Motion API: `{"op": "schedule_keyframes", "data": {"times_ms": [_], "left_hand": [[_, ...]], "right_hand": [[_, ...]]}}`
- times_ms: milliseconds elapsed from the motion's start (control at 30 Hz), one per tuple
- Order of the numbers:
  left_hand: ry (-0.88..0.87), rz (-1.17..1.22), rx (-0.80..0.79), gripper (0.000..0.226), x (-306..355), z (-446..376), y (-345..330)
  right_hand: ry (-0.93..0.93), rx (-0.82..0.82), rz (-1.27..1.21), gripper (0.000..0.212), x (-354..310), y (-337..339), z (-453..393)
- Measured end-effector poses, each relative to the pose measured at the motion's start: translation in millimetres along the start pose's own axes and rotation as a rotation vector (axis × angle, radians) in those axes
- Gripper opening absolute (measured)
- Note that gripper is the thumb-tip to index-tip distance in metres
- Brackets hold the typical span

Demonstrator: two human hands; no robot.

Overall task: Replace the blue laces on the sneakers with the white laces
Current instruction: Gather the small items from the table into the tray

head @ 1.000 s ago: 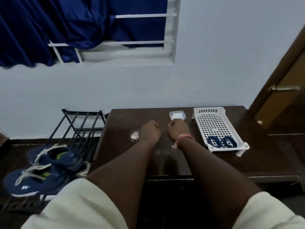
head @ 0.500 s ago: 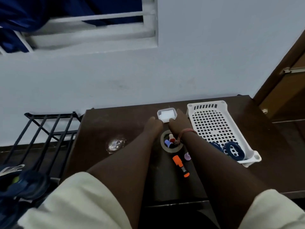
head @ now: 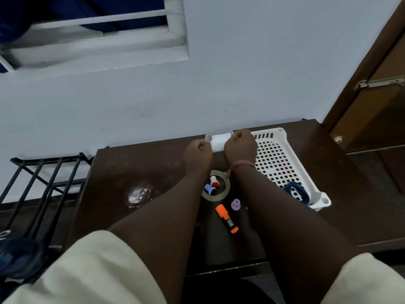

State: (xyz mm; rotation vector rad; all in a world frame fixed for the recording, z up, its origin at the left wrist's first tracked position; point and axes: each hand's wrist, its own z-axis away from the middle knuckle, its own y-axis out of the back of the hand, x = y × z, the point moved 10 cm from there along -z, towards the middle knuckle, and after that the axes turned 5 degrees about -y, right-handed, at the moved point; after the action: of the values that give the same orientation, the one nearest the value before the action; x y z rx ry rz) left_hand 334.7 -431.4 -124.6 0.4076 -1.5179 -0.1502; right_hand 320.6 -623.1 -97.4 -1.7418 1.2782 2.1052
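A small clear box (head: 219, 140) with something white inside stands at the far edge of the dark wooden table (head: 131, 170). My left hand (head: 198, 150) grips its left corner with curled fingers. My right hand (head: 240, 144) grips its right side the same way. Rolled blue laces (head: 295, 191) lie in the near end of a white perforated basket (head: 276, 154), right of my right forearm. A dark blue sneaker (head: 19, 257) shows only partly at the lower left edge, with a bit of white lace (head: 4, 233) above it.
Between my forearms lie a tape roll (head: 215, 187) with small caps inside, an orange marker (head: 226, 218) and a purple cap (head: 235, 204). A black metal rack (head: 43, 178) stands left of the table. A brown door (head: 372, 95) is at the right.
My view has tilted down and shifted right, and the sneakers have slid almost out of sight. Both hands have reached forward from the table's middle to the small box.
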Motion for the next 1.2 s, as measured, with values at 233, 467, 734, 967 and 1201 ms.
{"op": "schedule_keyframes", "data": {"times_ms": [233, 467, 734, 967, 1201], "left_hand": [[-0.062, 0.029, -0.184, 0.029, 32, 19, -71], [-0.059, -0.069, -0.288, 0.024, 34, 24, -106], [-0.042, -0.110, -0.315, 0.024, 22, 25, -115], [-0.013, -0.236, -0.167, 0.027, 8, 26, -52], [0.254, -0.406, -0.083, 0.032, -50, 38, 28]], "right_hand": [[-0.137, 0.119, 0.006, 0.021, 50, 60, -30], [-0.208, 0.068, 0.036, 0.022, 78, 65, -46], [-0.211, 0.044, 0.013, 0.031, 84, 60, -47], [-0.151, 0.113, 0.095, 0.022, 55, 66, -28], [0.168, -0.306, 0.377, 0.020, 7, -6, 35]]}}
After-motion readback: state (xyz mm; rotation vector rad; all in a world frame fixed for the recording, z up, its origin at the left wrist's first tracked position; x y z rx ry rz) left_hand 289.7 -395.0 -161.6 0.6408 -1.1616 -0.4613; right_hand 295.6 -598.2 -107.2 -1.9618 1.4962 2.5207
